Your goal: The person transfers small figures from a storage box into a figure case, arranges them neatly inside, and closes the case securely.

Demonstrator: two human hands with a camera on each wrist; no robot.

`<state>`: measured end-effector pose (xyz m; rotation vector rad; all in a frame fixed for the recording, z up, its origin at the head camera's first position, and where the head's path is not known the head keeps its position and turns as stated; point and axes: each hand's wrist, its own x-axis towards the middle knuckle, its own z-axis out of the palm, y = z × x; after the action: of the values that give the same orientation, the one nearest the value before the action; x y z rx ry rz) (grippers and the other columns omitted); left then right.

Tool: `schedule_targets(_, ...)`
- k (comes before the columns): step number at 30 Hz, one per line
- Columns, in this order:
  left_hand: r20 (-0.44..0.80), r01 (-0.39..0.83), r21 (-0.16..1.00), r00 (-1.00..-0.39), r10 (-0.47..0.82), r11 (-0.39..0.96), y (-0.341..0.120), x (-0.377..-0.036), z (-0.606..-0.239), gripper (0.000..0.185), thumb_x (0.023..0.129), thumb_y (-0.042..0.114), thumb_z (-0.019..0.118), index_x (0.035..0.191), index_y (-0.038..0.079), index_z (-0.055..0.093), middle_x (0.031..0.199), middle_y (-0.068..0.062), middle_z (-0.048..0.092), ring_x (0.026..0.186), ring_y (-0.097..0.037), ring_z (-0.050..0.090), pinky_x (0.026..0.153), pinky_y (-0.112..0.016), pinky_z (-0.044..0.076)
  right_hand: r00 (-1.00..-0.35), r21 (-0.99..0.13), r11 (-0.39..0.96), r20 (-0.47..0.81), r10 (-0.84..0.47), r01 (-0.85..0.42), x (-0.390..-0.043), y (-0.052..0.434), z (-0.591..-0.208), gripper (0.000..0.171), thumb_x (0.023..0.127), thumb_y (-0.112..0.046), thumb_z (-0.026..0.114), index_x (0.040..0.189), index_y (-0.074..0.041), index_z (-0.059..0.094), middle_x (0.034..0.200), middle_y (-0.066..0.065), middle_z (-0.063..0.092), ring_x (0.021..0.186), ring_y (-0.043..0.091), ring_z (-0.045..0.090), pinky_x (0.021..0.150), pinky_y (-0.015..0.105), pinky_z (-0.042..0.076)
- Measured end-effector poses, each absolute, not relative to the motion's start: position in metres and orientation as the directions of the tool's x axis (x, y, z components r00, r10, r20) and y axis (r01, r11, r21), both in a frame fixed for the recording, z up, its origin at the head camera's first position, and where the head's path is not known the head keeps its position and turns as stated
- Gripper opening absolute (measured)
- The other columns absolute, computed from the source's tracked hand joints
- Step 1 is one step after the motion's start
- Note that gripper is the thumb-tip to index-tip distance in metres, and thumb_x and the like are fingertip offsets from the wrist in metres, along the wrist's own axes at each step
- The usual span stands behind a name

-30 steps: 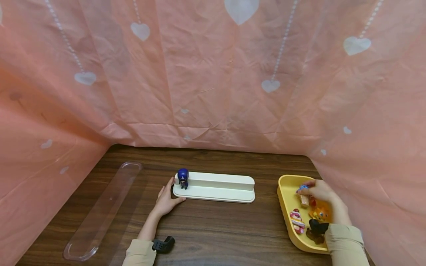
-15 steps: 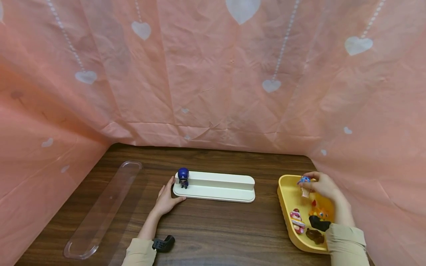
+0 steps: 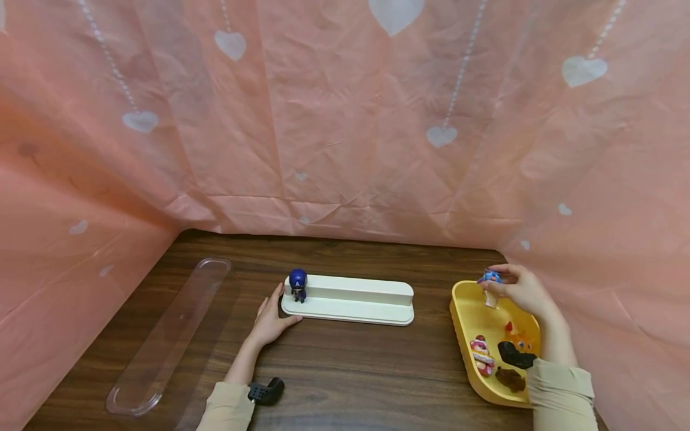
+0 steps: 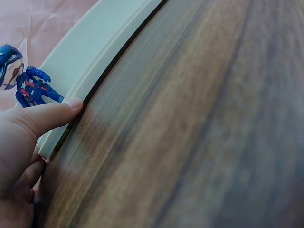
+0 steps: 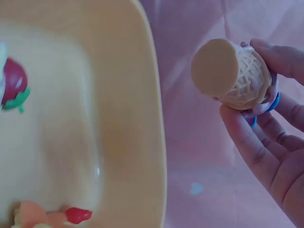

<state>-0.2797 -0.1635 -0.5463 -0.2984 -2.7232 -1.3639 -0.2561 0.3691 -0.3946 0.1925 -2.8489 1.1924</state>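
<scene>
My right hand (image 3: 527,291) pinches an ice-cream-cone figurine (image 3: 490,290) with a blue top, over the far end of the yellow tray (image 3: 458,323). The right wrist view shows the flat base of the waffle cone facing the camera, with thumb and fingertips round its upper part. My left hand (image 3: 269,323) holds the left end of a white stepped stand (image 3: 356,308), its thumb on the front edge and fingers at the end. A toy figure (image 3: 298,286) with a blue helmet stands upright on that end, close to the hand.
Inside the tray lie a pink-and-white figurine (image 3: 482,356), an orange figurine (image 3: 520,341) and a brown one (image 3: 510,379); a black wrist device (image 3: 516,355) partly covers the view. A clear long cover (image 3: 172,335) lies at the left. Pink curtains (image 3: 345,149) enclose the table.
My right hand has lifted the ice-cream-cone figurine from inside the tray, up toward its far rim. My left hand, the stand and the helmeted figure have stayed in place.
</scene>
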Motion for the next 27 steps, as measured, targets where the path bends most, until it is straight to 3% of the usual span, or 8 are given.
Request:
schedule_targets(12, 0.157, 0.206, 0.789, -0.978, 0.134, 0.578, -0.164, -0.281, -0.547, 0.1, 0.08, 0.023, 0.081, 0.151, -0.01, 0.017, 0.15, -0.031, 0.034, 0.14, -0.041, 0.032, 0.117, -0.056, 0.006, -0.983, -0.629, 0.76, 0.167, -0.073, -0.164, -0.249, 0.349, -0.374, 0.056, 0.089, -0.033, 0.073, 0.126, 0.006, 0.058, 0.111, 0.022, 0.06, 0.083, 0.002, 0.058, 0.068, 0.019, 0.05)
schedule_targets(22, 0.152, 0.202, 0.79, -0.979, 0.135, 0.579, -0.163, -0.281, -0.546, 0.101, 0.08, 0.022, 0.081, 0.151, -0.01, 0.017, 0.15, -0.031, 0.034, 0.14, -0.041, 0.032, 0.117, -0.056, 0.006, -0.966, -0.597, 0.778, 0.252, -0.05, -0.196, -0.237, 0.324, -0.358, 0.054, 0.086, -0.038, 0.075, 0.124, -0.003, 0.062, 0.118, 0.014, 0.055, 0.101, 0.025, 0.058, 0.073, 0.016, 0.044)
schedule_targets(27, 0.148, 0.196, 0.793, -0.98, 0.131, 0.576, -0.163, -0.281, -0.546, 0.101, 0.08, 0.022, 0.081, 0.151, -0.009, 0.016, 0.15, -0.031, 0.034, 0.141, -0.041, 0.031, 0.118, -0.055, 0.005, -0.949, -0.602, 0.763, 0.311, -0.048, -0.236, -0.233, 0.309, -0.353, 0.048, 0.085, -0.035, 0.077, 0.12, -0.005, 0.064, 0.112, 0.009, 0.057, 0.094, 0.004, 0.056, 0.072, 0.013, 0.043)
